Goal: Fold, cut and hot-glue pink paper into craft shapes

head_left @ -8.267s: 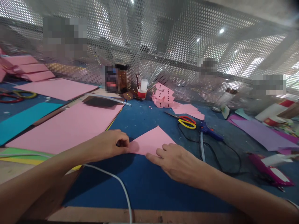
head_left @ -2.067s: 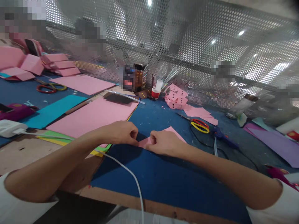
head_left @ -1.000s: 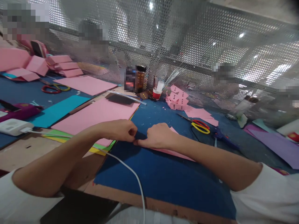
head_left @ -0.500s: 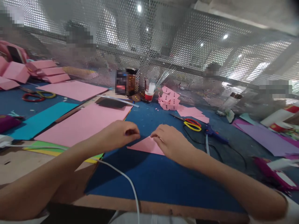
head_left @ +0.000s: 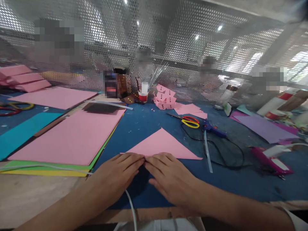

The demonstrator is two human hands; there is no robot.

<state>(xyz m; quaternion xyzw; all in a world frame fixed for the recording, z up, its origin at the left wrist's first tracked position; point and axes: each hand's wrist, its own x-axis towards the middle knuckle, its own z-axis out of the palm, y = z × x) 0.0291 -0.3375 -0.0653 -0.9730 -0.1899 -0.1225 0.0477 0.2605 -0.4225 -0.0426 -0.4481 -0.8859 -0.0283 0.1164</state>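
Observation:
A pink paper folded into a triangle (head_left: pixel 163 143) lies flat on the blue mat (head_left: pixel 154 122), its point facing away from me. My left hand (head_left: pixel 119 175) rests flat with fingers stretched out, fingertips pressing the near edge of the triangle at its middle. My right hand (head_left: pixel 169 178) lies flat beside it, fingers extended, fingertips on the same near edge. Both hands meet at the centre of that edge and hold nothing.
A stack of coloured sheets topped by pink paper (head_left: pixel 72 136) lies to the left. Red-and-yellow scissors (head_left: pixel 190 122), a blue glue gun (head_left: pixel 213 130) with black cord, small pink dotted boxes (head_left: pixel 165 98), a red cup (head_left: pixel 143 95), purple paper (head_left: pixel 262 128). A white cable (head_left: pixel 131 208) runs under my wrists. Perforated metal screen behind.
The pink paper went from being pinched and folded to lying flat as a full triangle. Both hands opened from pinches and now press flat on its near edge. The camera view shifted.

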